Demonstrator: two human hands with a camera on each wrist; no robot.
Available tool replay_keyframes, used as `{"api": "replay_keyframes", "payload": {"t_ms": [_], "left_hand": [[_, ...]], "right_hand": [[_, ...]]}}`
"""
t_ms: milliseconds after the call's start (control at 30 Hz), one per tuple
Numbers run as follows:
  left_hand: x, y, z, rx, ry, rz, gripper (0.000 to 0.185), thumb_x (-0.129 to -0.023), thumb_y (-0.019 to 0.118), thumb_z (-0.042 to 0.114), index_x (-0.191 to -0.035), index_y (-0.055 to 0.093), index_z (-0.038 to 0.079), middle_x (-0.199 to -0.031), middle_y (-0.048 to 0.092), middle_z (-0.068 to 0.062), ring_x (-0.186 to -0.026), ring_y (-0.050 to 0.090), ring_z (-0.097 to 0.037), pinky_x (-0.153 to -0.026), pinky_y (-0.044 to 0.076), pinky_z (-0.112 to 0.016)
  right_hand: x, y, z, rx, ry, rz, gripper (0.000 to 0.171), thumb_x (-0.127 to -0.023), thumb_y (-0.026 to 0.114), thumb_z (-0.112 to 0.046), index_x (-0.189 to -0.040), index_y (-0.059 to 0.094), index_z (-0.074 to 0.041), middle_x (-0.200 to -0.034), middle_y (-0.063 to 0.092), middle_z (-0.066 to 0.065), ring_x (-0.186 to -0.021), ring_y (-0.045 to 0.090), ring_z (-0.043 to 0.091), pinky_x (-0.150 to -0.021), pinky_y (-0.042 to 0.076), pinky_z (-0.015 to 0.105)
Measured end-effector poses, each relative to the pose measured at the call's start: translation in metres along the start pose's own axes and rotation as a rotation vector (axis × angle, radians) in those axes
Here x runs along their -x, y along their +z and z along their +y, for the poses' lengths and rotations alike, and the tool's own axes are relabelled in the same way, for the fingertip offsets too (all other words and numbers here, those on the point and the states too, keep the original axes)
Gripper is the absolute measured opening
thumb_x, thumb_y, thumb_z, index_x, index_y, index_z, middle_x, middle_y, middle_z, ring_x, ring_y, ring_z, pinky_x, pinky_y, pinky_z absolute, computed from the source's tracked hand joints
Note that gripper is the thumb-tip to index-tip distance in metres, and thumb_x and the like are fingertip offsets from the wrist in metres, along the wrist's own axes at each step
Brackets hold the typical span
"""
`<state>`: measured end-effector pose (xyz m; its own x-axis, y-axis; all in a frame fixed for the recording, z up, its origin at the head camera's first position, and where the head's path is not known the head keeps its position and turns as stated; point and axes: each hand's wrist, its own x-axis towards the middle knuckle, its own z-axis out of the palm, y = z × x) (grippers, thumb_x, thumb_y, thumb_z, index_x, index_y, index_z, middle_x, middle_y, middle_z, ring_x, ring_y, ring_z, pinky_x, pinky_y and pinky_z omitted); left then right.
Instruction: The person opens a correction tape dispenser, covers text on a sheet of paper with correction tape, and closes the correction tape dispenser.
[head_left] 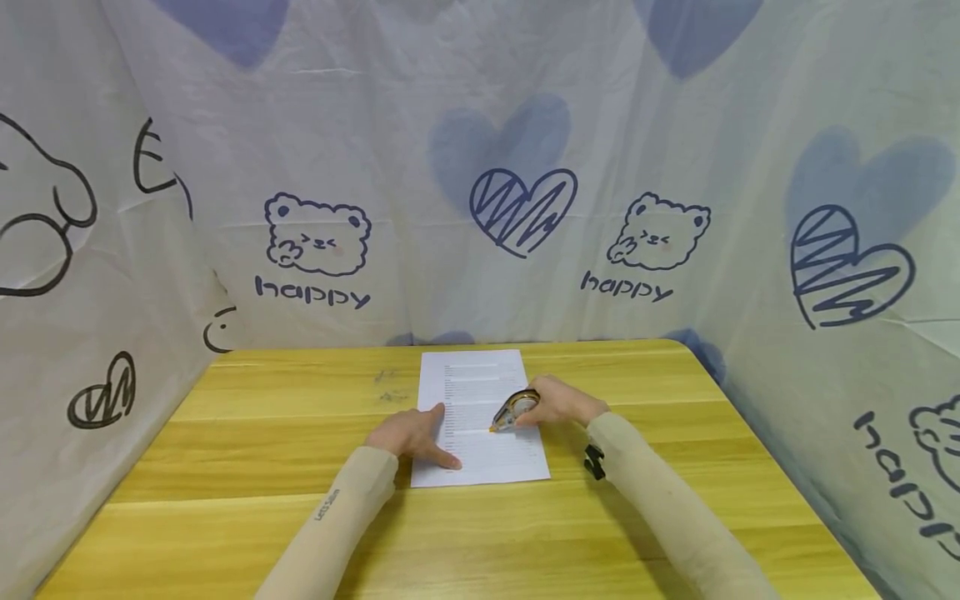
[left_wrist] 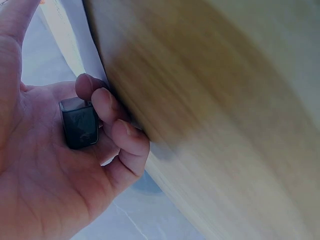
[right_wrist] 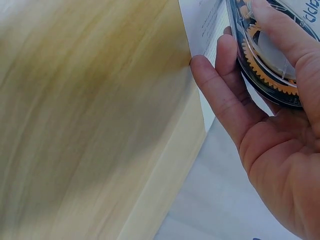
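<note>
Left hand [head_left: 414, 437] flat, right hand [head_left: 561, 402] curled.

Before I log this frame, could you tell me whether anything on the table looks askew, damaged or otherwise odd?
Only a small dark scuff marks the wooden table left of the printed sheet. The sheet lies flat and square, the left hand pressing it, the right hand holding the correction tape on it.

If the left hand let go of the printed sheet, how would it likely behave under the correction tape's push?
The printed sheet looks like one thin, floppy page lying flat on the smooth wooden table, so it would probably slide or wrinkle. The left hand rests on its left edge, likely pinning it. The correction tape in the right hand drags along it.
</note>
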<state>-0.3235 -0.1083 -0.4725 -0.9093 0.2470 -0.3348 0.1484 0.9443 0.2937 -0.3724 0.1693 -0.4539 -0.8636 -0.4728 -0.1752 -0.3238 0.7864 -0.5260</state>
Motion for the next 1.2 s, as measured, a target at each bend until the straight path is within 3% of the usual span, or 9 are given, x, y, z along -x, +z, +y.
{"api": "replay_keyframes", "payload": {"t_ms": [1200], "left_hand": [[0.0022,-0.0022,0.0021,0.012,0.012,0.005,0.116,-0.066,0.079,0.065,-0.156,0.023,0.018,-0.155,0.037,-0.016,-0.141,0.039,-0.037,-0.116,0.033,-0.052]], "right_hand": [[0.0043,-0.0001,0.0063,-0.015,0.029,0.017,0.026,-0.08,0.081,-0.027,-0.09,0.068,-0.007,-0.078,0.069,0.002,-0.066,0.058,0.012,-0.059,0.052,0.024]]}}
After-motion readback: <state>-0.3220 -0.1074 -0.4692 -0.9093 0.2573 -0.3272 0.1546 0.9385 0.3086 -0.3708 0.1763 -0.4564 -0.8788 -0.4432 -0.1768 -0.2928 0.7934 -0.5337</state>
